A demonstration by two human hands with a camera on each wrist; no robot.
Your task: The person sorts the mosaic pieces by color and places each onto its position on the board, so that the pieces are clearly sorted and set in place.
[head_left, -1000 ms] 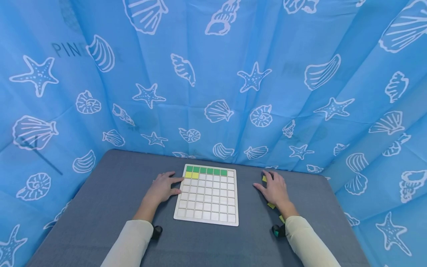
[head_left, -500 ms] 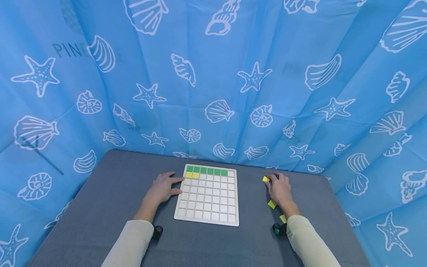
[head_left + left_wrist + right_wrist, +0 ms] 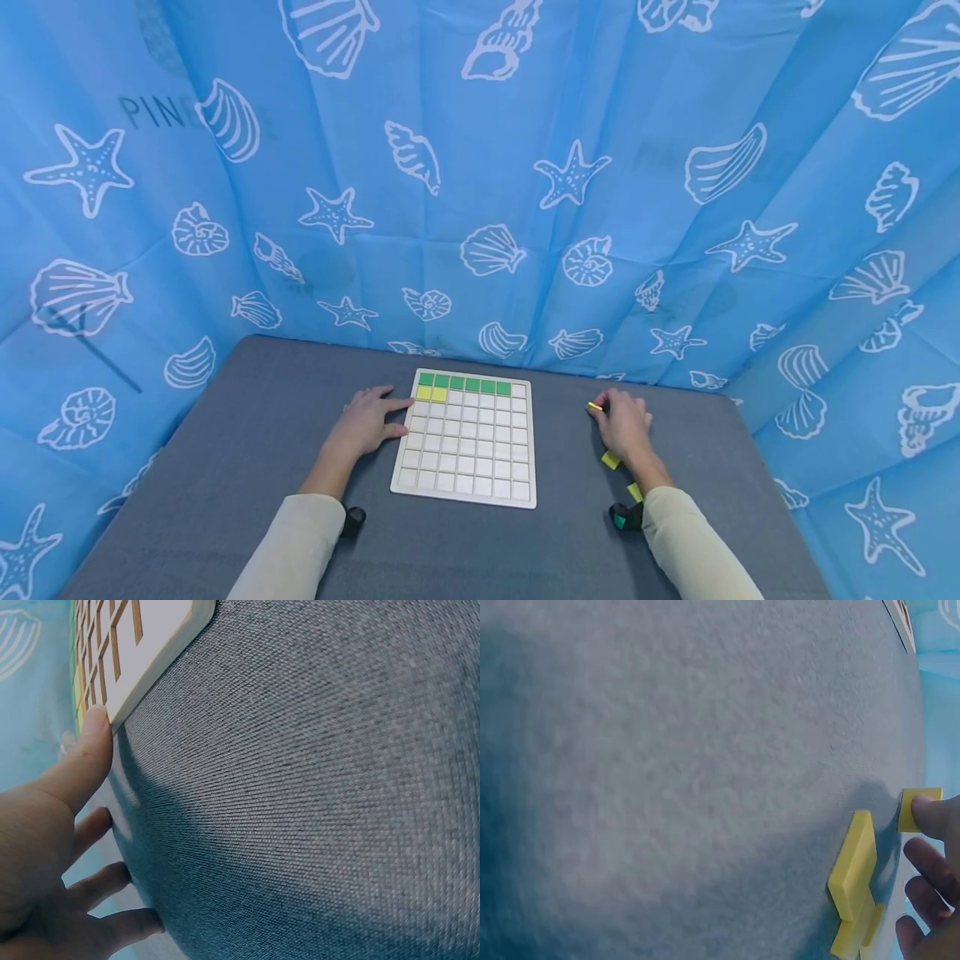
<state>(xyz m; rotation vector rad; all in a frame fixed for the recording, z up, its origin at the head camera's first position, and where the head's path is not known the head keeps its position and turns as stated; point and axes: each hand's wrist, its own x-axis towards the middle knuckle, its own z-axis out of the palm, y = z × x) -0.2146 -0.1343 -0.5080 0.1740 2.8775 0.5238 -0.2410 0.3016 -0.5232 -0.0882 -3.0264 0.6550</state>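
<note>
A white gridded board [image 3: 467, 492] lies on the grey table; its far row holds several green tiles [image 3: 465, 384], and two yellow tiles [image 3: 431, 393] sit below them at the left. My left hand [image 3: 366, 423] rests at the board's left edge, fingers spread, and in the left wrist view its thumb [image 3: 91, 746] touches the rim. Right of the board, my right hand [image 3: 627, 425] pinches a yellow square tile [image 3: 910, 811] by its edge, now tilted. Under and beside that wrist lie several loose yellow tiles [image 3: 853, 870], some overlapping.
Grey cloth [image 3: 570, 533] covers the table. A blue curtain [image 3: 480, 208] with white shells hangs behind and along both sides. Dark wrist straps with cameras [image 3: 624, 517] sit below each hand.
My right hand has taken up a yellow tile between thumb and fingers, then tipped it on edge and drawn it slightly left. The left hand and board have stayed still.
</note>
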